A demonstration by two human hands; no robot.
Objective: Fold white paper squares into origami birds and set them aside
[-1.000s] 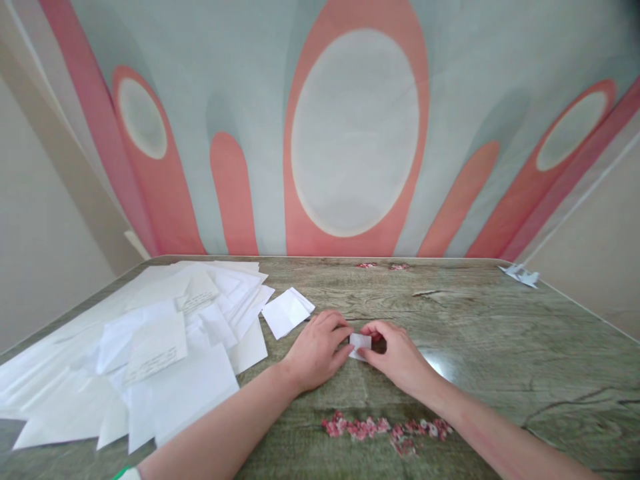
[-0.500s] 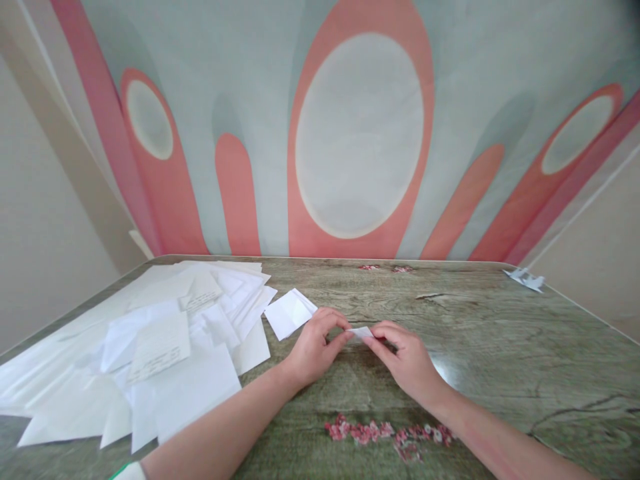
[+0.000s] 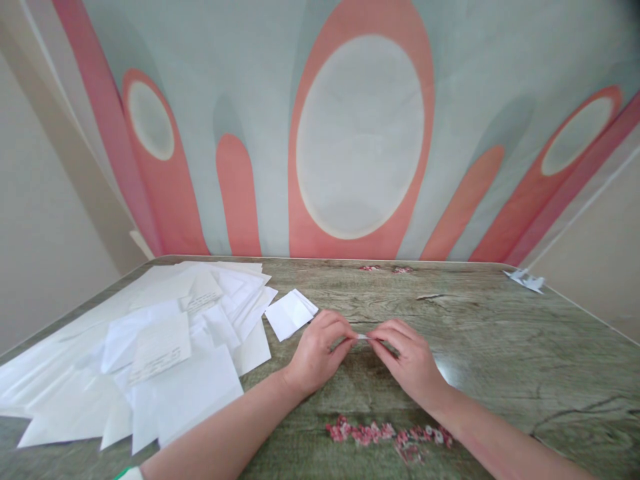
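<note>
A small piece of white paper (image 3: 363, 337) is pinched between my two hands above the middle of the table. Only a thin strip of it shows, and the rest is covered by fingers. My left hand (image 3: 323, 350) grips its left end between thumb and fingers. At the right end, my right hand (image 3: 407, 353) holds it in the same kind of pinch. Just beyond my left hand lie small square white papers (image 3: 290, 315), loosely stacked.
A large heap of white paper sheets (image 3: 195, 387), some with writing, spreads over the left of the wood-patterned table (image 3: 500, 347). Silvery paper scraps (image 3: 525, 280) lie at the far right edge. A coral and grey patterned backdrop (image 3: 273, 220) stands behind the table.
The paper between my hands has gone from a small visible flap to a thin strip. My fingertips have drawn a little closer together.
</note>
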